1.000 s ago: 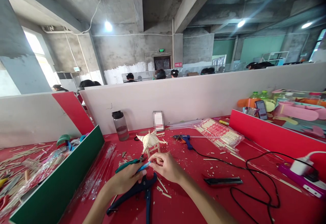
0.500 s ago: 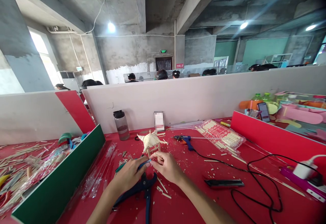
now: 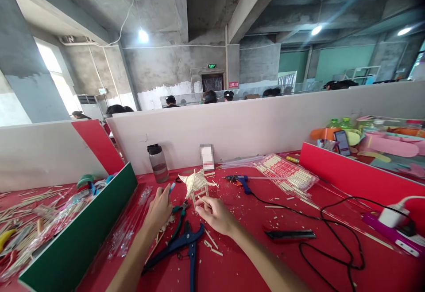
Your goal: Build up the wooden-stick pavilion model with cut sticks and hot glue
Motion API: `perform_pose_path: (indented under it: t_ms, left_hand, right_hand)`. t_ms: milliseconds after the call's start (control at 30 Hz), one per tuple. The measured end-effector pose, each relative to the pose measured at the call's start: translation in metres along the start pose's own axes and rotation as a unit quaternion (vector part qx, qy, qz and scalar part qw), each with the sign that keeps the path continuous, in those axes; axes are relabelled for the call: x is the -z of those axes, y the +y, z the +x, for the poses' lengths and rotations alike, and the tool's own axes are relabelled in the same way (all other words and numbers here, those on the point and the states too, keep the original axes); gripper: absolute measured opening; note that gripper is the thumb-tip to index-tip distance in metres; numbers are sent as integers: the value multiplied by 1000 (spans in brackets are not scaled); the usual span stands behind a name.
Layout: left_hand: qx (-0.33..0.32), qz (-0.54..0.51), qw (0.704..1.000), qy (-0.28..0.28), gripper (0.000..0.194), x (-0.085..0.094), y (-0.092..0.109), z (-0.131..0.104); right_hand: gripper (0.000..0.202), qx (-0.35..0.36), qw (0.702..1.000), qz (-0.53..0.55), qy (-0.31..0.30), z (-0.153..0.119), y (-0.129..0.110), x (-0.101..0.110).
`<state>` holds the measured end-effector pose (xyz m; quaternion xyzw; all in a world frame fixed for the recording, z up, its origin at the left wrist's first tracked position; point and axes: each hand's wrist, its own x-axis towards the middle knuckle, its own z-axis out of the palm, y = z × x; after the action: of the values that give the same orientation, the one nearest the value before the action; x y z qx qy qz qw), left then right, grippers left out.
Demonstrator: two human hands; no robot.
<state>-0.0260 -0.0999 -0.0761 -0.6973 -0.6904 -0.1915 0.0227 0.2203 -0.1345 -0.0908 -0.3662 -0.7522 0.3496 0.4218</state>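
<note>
My left hand [image 3: 161,207] is closed around a slim blue pen-like item [image 3: 172,188], whose tip sticks out past the fingers. My right hand [image 3: 214,216] pinches a short pale wooden stick [image 3: 200,199], mostly hidden by the fingers. Just beyond it, a small pavilion model [image 3: 195,183] of pale sticks stands upright, with a pointed roof and upturned corners. Between my forearms lie green-handled pliers [image 3: 179,223] and a dark blue hand cutter [image 3: 188,240] with spread handles.
A blue glue gun [image 3: 244,182] lies right of the model, its black cord [image 3: 327,216] looping rightward. Bagged sticks [image 3: 288,174], a black utility knife [image 3: 290,234] and a purple power strip [image 3: 395,234] are farther right. A water bottle [image 3: 158,163] stands behind; a green divider [image 3: 83,227] borders the left.
My left hand has moved left and up, away from my right hand, carrying the blue item. The pliers it covered now show. My right hand stays in nearly the same place.
</note>
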Motion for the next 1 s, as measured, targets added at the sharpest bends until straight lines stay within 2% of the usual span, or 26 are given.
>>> perform_pose_path:
  t_ms: [67, 133, 267, 367, 500, 667, 767, 867, 1000]
  left_hand:
    - [-7, 54, 998, -36, 48, -7, 3, 13]
    - [-12, 73, 996, -55, 36, -11, 5, 27]
    - [-8, 96, 993, -73, 23, -21, 10, 48]
    - [-18, 109, 992, -69, 22, -24, 11, 51]
    - [-38, 112, 991, -62, 25, -14, 3, 35]
    - [-92, 71, 986, -120, 45, 2, -6, -6]
    - [-92, 54, 984, -140, 61, 3, -2, -25]
    - [-71, 70, 982, -158, 71, 0, 7, -34]
    - [-63, 108, 978, -168, 70, 0, 16, -36]
  right_hand:
    - [26, 7, 1000, -15, 9, 1, 1, 1]
    - [24, 7, 999, -28, 15, 2, 2, 2]
    - [25, 0, 999, -35, 2, 2, 5, 4]
    - [34, 14, 1000, -26, -1, 2, 7, 4]
    - [34, 12, 1000, -27, 7, 3, 10, 4]
    - [28, 20, 999, -44, 17, 5, 13, 3]
    - [26, 33, 998, -40, 27, 5, 14, 2]
    - [28, 41, 998, -27, 35, 5, 14, 2]
    - [33, 32, 998, -3, 45, 6, 16, 1]
